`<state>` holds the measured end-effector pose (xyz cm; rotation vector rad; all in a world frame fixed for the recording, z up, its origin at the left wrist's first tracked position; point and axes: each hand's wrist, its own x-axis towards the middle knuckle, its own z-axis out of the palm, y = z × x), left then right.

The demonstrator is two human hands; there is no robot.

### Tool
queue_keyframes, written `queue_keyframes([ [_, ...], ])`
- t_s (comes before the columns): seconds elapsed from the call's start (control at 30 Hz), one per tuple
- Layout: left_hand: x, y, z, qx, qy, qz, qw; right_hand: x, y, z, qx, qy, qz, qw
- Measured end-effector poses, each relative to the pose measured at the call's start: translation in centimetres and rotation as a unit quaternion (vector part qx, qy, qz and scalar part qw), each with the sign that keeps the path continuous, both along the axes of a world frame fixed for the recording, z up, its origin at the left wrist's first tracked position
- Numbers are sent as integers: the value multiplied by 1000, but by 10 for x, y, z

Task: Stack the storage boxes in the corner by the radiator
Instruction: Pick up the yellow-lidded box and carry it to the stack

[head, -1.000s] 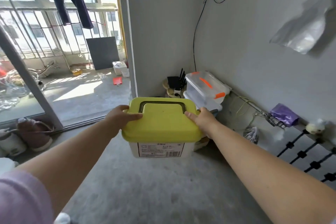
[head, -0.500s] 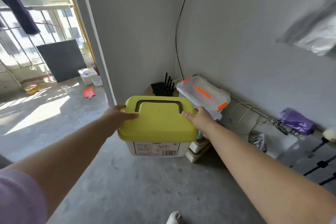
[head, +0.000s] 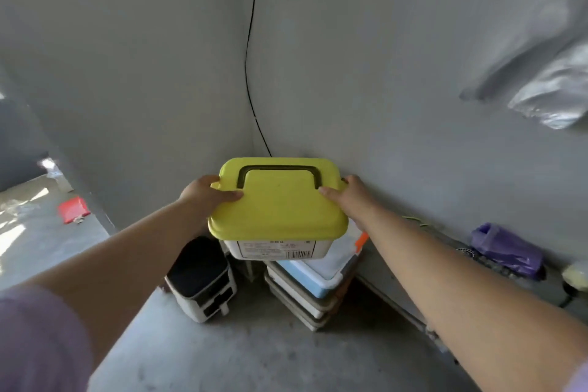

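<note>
In a grey corner, fingers of left hand and right hand clasp a closed yellow-lidded box above stacked boxes.

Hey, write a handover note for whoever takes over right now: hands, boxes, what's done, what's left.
Left hand: grips the left edge of the yellow-lidded box.
Right hand: grips its right edge.
Box: level, over the corner stack; I cannot tell whether it touches.
Done: the box is at the corner, above the stack.
Left: set it squarely on the stack, then let go.
</note>
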<state>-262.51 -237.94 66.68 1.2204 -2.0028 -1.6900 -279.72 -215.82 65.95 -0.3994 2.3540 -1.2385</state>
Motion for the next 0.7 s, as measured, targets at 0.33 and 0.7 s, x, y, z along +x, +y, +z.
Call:
queue_keyframes([
  [0.33, -151, -65, -17, -13, -26, -134, 991, -84, -21, -23, 24, 8, -145, 989],
  [0.7, -269, -94, -57, -3, -70, -337, 939, -97, -34, -58, 45, -44, -338, 939],
])
